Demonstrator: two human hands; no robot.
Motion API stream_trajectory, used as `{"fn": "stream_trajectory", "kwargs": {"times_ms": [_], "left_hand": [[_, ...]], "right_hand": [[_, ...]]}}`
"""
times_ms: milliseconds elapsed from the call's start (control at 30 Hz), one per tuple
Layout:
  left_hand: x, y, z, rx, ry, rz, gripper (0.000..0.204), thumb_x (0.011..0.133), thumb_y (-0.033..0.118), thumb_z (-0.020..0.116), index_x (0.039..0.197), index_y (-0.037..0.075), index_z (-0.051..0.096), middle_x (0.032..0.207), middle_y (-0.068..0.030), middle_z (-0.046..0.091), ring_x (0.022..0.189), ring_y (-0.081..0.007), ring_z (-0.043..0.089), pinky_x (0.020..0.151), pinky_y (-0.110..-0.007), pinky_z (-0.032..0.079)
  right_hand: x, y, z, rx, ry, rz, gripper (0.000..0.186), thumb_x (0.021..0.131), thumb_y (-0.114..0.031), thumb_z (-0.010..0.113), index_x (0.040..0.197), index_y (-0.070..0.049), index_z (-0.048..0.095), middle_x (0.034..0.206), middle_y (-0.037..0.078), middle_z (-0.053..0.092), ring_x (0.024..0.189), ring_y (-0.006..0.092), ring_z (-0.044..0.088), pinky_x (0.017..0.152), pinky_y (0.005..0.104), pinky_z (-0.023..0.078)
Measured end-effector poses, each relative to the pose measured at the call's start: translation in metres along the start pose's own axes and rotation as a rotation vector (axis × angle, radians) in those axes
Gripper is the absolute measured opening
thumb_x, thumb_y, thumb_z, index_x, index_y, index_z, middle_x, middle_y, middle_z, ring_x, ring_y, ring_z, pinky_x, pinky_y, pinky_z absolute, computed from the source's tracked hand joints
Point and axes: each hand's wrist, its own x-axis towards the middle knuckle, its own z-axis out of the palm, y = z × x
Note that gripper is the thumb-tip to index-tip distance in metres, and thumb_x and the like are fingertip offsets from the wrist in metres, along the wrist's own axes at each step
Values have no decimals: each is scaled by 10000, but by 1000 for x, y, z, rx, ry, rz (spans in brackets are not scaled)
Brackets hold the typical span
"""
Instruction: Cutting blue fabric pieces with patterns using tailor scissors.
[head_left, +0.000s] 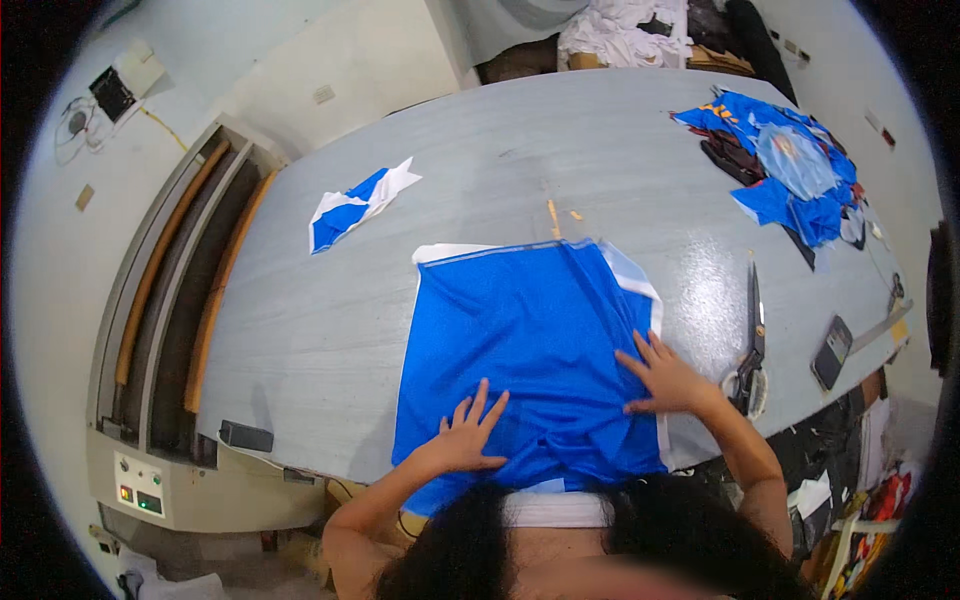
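A large blue piece of fabric [520, 320] with white edging lies spread on the grey table, its near end hanging over the front edge. My left hand [466, 436] rests on its lower left part, fingers spread. Toward its right edge, my right hand [668, 378] lies on the cloth with the fingers apart. Creases run through the fabric between and below my hands. Neither hand grips anything. Right of my right hand lies a pair of scissors [752, 345] with dark blades.
A small blue and white fabric piece [360, 205] lies at the far left of the table [470, 150]. Mixed blue and dark cloth [800, 165] is heaped at the far right. A phone [832, 352] sits near the right edge. Left stands a machine with rollers [170, 300].
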Motion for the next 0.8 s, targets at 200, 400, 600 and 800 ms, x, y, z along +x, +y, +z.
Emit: {"fn": "stream_trajectory", "kwargs": {"times_ms": [200,400,600,800], "left_hand": [[68,-49,-12,137,258,-321,888,730,712,441,1419,246,131,1472,-154,15,1297,-482,91,956,-687,61],[238,-174,-95,378,1030,-192,636,870,516,374,1372,135,293,1426,-152,241,1309,-353,220,1017,-601,109],[210,-92,-105,182,952,-253,574,895,466,352,1364,138,315,1439,-141,216,1320,-353,193,1007,-620,88],[135,-94,-12,235,727,-345,575,884,510,341,1364,194,328,1424,-139,257,1323,-356,187,984,-656,59]], "right_hand": [[32,20,19,-165,84,-140,731,771,-580,522,1355,-187,325,1386,227,269,1277,438,231,1043,529,176],[180,136,-17,-375,584,220,554,858,-403,473,1315,-110,363,1334,201,366,1222,460,312,1021,515,239],[123,97,-17,-92,694,84,601,845,-317,533,1345,-74,304,1369,210,306,1277,389,264,1027,510,237],[17,19,33,-12,279,90,632,858,-424,489,1353,-79,301,1392,205,272,1306,370,218,1058,496,160]]}}
